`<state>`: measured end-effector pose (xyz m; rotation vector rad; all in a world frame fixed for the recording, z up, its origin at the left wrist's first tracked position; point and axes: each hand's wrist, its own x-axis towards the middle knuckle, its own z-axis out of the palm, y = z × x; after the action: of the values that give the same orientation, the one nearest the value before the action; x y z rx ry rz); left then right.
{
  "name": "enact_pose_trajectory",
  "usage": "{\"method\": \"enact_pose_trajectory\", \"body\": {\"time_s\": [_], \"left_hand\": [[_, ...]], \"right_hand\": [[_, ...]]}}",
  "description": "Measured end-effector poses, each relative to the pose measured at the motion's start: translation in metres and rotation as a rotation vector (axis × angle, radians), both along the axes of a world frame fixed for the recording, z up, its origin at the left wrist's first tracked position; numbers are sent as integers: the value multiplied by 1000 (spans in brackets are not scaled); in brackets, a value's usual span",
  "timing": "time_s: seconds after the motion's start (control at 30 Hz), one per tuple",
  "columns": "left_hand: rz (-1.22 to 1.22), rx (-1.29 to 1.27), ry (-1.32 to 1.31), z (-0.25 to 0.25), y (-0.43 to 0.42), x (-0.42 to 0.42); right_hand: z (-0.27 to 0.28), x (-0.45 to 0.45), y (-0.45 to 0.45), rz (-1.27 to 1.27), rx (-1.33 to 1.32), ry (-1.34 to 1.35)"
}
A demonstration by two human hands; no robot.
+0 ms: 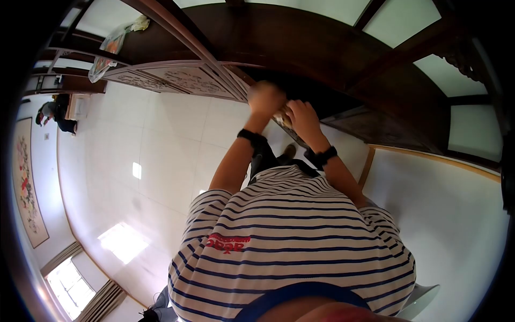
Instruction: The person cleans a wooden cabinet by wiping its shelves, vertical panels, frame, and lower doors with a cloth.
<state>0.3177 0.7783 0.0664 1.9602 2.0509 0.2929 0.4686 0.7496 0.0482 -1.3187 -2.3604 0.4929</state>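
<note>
Small tan item [284, 117] at dark cabinet [300, 37] opening's near edge, left hand [265, 99] curled beside it, right hand [305, 122] fingers bent against it, firm grip on either can't tell; loose fingertips could let it slip over that edge

1 flower painting [29, 182] hangs on the wall [52, 172] near 1 window [70, 284]; sunlight [123, 242] brightens the floor [166, 123]; 1 person [53, 111] is far off.

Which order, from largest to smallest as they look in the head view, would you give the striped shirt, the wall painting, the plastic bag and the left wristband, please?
1. Striped shirt
2. Wall painting
3. Plastic bag
4. Left wristband
</note>
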Motion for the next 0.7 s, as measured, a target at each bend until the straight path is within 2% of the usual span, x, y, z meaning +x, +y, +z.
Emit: {"method": "enact_pose_trajectory", "body": {"time_s": [0.07,0.2,0.23,0.3,0.37,0.5,0.7], "left_hand": [[-84,111,-7,-54,-14,14],[-109,167,-96,-47,-57,56],[-168,145,-137,-42,-65,66],[-229,128,-177,-37,-79,78],[-409,91,-262,-36,-88,83],[-503,-45,-321,-40,-92,91],[-576,-129,-505,-32,-89,91]], "right_hand": [[5,22,-23,-15,-47,32],[9,62,-64,-58,-167,55],[12,70,-72,-61,-165,56],[26,84,-85,-74,-341,13],[30,96,-94,-61,-415,-14],[50,103,-107,-110,-622,-65],[50,117,-115,-113,-566,-123]]}}
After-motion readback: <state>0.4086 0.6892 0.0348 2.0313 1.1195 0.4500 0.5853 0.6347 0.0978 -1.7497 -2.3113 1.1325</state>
